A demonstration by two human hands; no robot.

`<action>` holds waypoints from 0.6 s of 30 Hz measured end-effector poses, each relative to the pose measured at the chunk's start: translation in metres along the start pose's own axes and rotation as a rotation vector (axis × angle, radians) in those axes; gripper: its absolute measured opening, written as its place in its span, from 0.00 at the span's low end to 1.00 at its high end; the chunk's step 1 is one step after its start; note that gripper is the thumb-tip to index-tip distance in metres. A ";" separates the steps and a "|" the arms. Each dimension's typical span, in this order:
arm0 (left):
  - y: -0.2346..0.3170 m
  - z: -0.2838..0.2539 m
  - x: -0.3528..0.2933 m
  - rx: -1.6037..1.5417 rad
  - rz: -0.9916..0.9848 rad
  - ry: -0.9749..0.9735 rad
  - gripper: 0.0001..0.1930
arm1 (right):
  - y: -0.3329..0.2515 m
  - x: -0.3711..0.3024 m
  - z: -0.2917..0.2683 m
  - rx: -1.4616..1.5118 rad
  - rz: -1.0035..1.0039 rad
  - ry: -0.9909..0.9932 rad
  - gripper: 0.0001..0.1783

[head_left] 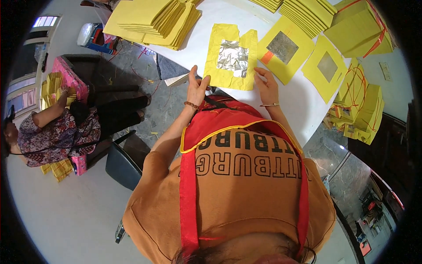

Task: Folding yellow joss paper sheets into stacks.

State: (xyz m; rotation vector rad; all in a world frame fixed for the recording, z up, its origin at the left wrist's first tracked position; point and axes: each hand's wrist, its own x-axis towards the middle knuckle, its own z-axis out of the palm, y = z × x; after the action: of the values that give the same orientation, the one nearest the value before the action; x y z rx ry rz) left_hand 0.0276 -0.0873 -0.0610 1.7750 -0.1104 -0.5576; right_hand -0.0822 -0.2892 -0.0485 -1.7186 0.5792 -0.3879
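A crumpled yellow paper sheet (212,64) lies at the near edge of the white table, with a wrinkled silver foil rectangle (233,58) on its middle. Its upper edge is uneven. My left hand (197,90) is open at the sheet's left side, index finger raised and thumb at the lower left edge. On the opposite side, my right hand (267,87) has its fingers slightly bent and apart, with the tips at the right edge. Any fingers underneath are hidden. Just right of the sheet are two flat yellow pieces (295,65) (319,82) with grey rectangular centres.
Folded yellow paper stacks (151,22) (303,20) cover the table's far side. Bundles tied with red string (362,31) (358,103) stand at the right. A person (59,132) handles yellow paper at the left, near a dark chair (125,160).
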 end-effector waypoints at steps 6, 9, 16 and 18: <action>-0.014 0.001 0.002 0.047 0.119 -0.045 0.29 | 0.018 -0.007 0.002 0.111 0.076 -0.061 0.15; -0.018 0.001 0.002 0.077 0.142 -0.032 0.29 | 0.016 -0.012 0.006 0.044 0.073 -0.058 0.15; -0.025 0.002 0.001 -0.077 0.109 -0.035 0.28 | 0.013 -0.016 0.003 -0.060 0.025 -0.031 0.20; -0.026 0.002 0.001 -0.094 0.115 -0.044 0.27 | 0.015 -0.017 0.007 0.002 0.011 -0.004 0.22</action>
State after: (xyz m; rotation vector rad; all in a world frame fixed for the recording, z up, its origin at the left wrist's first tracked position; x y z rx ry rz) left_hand 0.0216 -0.0825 -0.0855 1.6544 -0.2119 -0.5110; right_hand -0.0947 -0.2769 -0.0641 -1.7138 0.5847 -0.3772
